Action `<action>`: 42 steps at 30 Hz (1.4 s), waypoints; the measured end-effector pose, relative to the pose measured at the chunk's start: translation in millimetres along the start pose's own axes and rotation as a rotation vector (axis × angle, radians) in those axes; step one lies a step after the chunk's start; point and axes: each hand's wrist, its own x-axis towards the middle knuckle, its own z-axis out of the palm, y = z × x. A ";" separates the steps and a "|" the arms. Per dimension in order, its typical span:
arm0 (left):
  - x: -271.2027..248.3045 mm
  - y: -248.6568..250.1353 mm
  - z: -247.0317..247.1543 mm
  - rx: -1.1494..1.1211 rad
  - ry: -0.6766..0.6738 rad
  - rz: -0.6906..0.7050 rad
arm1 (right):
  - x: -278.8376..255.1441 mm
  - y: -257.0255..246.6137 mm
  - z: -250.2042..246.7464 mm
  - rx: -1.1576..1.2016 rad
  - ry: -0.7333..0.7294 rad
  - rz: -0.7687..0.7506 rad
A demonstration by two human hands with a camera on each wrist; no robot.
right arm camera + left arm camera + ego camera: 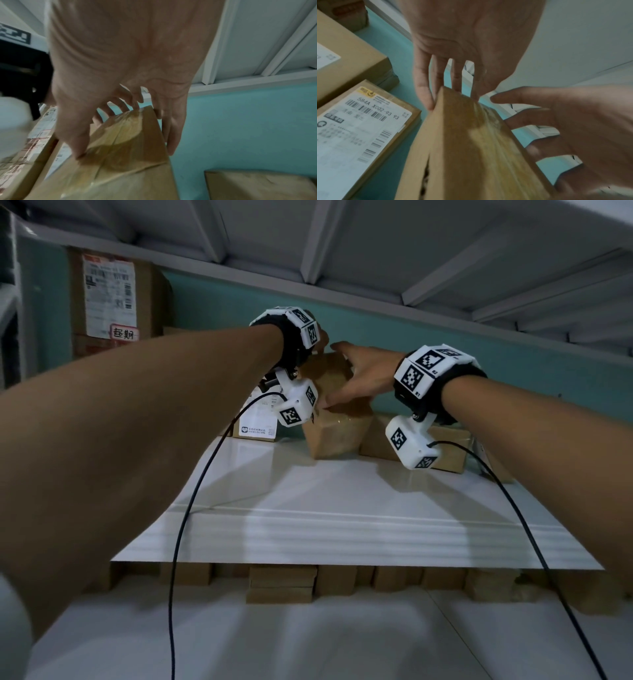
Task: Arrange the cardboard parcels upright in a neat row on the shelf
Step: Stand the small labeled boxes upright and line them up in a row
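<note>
A brown taped cardboard parcel stands tilted at the back of the white shelf, against the teal wall. My left hand reaches in from the left, and its straight fingers touch the parcel's top corner. My right hand holds the parcel's upper part from the right. Its thumb presses the taped front face and its fingers lie down the far side. My left wrist unit hides part of the parcel in the head view.
A white-labelled parcel and a bigger box sit left of it. A flat parcel lies to the right. A large labelled carton stands far left. Several parcels line the shelf below. Another shelf hangs overhead.
</note>
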 end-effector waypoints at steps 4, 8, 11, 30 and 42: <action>5.5 -1.6 9.9 -0.371 0.080 -0.023 | 5.0 -0.9 7.6 -0.053 -0.001 0.053; 2.6 -0.1 12.1 -0.599 0.046 -0.040 | 12.6 -0.5 13.7 -0.122 0.012 0.144; 6.4 -7.5 9.8 -0.658 0.023 0.002 | 16.0 2.7 9.7 0.038 0.008 0.189; -15.8 -23.6 31.4 -0.083 -0.072 0.214 | 25.6 29.2 -7.7 0.800 0.199 0.539; -24.7 -22.1 24.4 -0.276 0.134 0.293 | 25.3 37.8 -12.4 1.025 0.160 0.500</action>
